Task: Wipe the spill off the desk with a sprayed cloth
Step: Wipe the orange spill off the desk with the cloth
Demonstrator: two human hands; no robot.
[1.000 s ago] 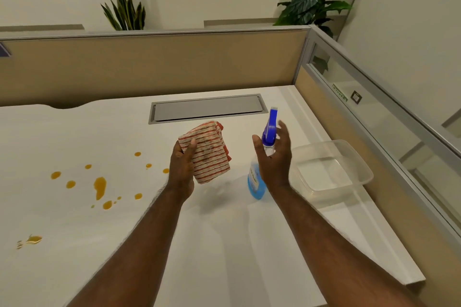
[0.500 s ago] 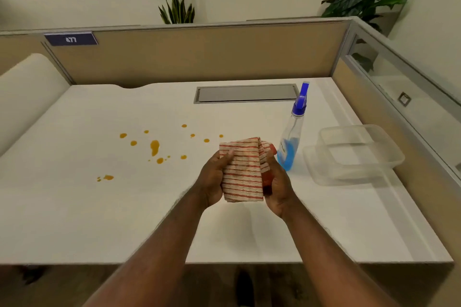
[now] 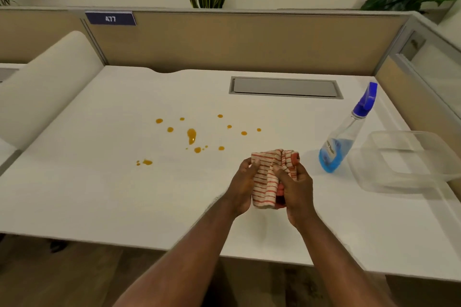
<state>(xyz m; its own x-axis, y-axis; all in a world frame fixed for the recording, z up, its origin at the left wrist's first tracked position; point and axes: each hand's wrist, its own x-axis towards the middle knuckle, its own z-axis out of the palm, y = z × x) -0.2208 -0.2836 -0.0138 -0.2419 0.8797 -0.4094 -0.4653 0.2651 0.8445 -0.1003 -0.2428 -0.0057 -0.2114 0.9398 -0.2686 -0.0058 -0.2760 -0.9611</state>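
Note:
Both my hands hold a red-and-white striped cloth (image 3: 267,177) bunched above the white desk (image 3: 99,194). My left hand (image 3: 243,187) grips its left side and my right hand (image 3: 296,188) grips its right side, thumb pressed into the folds. An orange spill (image 3: 191,135) of one larger blob and several small drops lies on the desk up and to the left of the cloth. A clear spray bottle (image 3: 343,139) with blue liquid and a blue trigger head stands free to the right of my hands.
A clear plastic container (image 3: 409,162) sits at the right edge beside the bottle. A grey cable hatch (image 3: 284,87) is set into the desk at the back. Tan partition walls (image 3: 224,40) close the back and right. The desk's front edge is just below my forearms.
My right hand let go of the spray bottle, which now stands on the desk, and joined the left hand on the cloth. The view pulled back and left, bringing the spill toward centre.

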